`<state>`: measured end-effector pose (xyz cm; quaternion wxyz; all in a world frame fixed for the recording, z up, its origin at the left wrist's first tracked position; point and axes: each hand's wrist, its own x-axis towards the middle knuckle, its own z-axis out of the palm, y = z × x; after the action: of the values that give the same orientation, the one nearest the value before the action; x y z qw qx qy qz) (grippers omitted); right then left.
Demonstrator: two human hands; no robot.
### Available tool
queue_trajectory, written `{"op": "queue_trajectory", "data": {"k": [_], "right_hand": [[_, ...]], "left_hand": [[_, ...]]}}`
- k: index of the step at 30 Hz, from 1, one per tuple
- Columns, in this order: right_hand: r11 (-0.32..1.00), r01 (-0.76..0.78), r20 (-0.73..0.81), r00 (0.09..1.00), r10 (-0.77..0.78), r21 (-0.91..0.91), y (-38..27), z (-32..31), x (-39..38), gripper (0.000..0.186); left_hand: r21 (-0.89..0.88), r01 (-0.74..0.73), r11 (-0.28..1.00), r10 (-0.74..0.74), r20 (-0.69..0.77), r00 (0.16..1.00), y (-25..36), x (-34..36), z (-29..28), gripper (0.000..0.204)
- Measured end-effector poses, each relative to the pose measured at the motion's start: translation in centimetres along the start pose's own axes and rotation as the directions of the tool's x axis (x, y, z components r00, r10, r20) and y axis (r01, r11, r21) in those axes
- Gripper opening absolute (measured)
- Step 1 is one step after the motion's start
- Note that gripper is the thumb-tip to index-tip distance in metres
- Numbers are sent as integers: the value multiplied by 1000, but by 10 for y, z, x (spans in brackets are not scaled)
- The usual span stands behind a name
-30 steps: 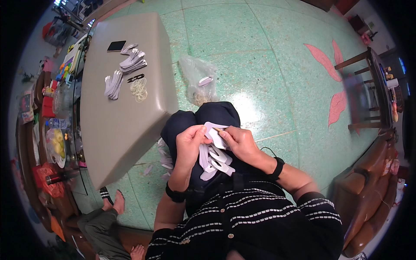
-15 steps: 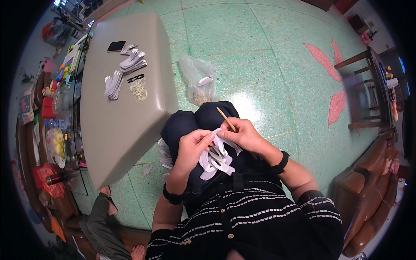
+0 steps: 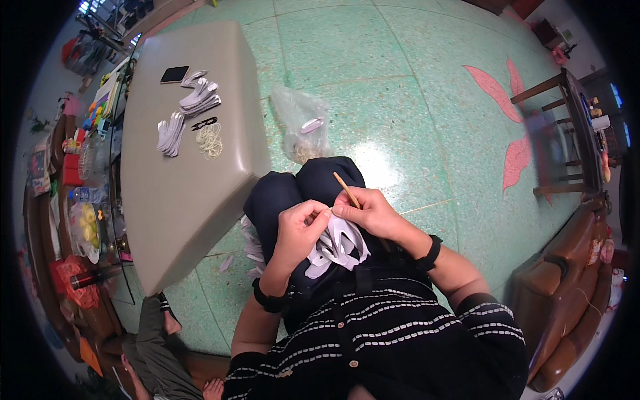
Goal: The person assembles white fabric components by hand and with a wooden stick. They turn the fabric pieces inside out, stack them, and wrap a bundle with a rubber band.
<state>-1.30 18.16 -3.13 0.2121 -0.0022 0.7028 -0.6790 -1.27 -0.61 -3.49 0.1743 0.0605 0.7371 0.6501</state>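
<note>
Above my lap, my left hand (image 3: 299, 230) is closed in a pinch, its thumb and fingertips meeting those of my right hand (image 3: 375, 213). Both pinch at the upper end of a bunch of white cut-out pieces (image 3: 339, 243), which look like paper or thin cloth; the exact spot between the fingertips is mostly hidden. Between the fingers of my right hand a thin wooden stick (image 3: 346, 189) is also held, its end pointing up and to the left. The loose ends of the white pieces hang down over my dark trousers.
A grey padded bench (image 3: 193, 193) to the left bears stacks of white pieces (image 3: 199, 100), a phone (image 3: 175, 75), black thread snips (image 3: 205, 123) and pale looped cord (image 3: 210, 141). A clear plastic bag (image 3: 300, 120) lies beyond my knees. Another person's leg (image 3: 157, 340) shows at lower left.
My hands have drawn together at the fingertips, and the white piece held up between them has dropped lower. The hanging pieces have shifted slightly right. The stick stays in my right hand.
</note>
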Motion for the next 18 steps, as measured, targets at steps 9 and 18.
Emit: {"op": "queue_trajectory", "data": {"k": [9,18], "right_hand": [[966,164,-312,924,-222,-202,6,11,-8,19],[995,32,-240,971,-8,99,4,9,-5,18]], "left_hand": [[-27,-16,1000,14,-52,999,-5,1,16,15],[388,-196,901,290,-203,935,12,-7,21,21]]}}
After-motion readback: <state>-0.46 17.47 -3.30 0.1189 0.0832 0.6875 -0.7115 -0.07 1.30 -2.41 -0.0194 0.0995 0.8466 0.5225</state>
